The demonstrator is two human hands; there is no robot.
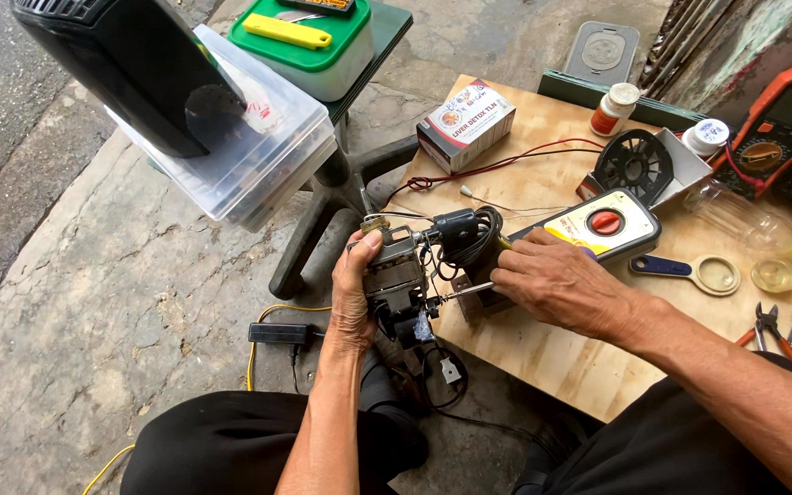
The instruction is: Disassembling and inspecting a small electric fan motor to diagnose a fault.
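Gripping motor (394, 272) in left hand (352, 293), right hand (556, 282) holding screwdriver (463, 291), plywood board (552, 353), concrete ground (93, 312)

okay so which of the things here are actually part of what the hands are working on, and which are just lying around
In use:
left hand
small motor
right hand
screwdriver
black cord bundle

Lying about:
magnifying glass
small carton
white pill bottle
black fan grille
orange multimeter
pliers
clear storage box

A small grey motor (394, 272) is clasped by the left hand (352, 291) beside the plywood desk (543, 353). A screwdriver (466, 290) is held against it by the right hand (556, 280). A magnifying glass (698, 271) lies nearby.
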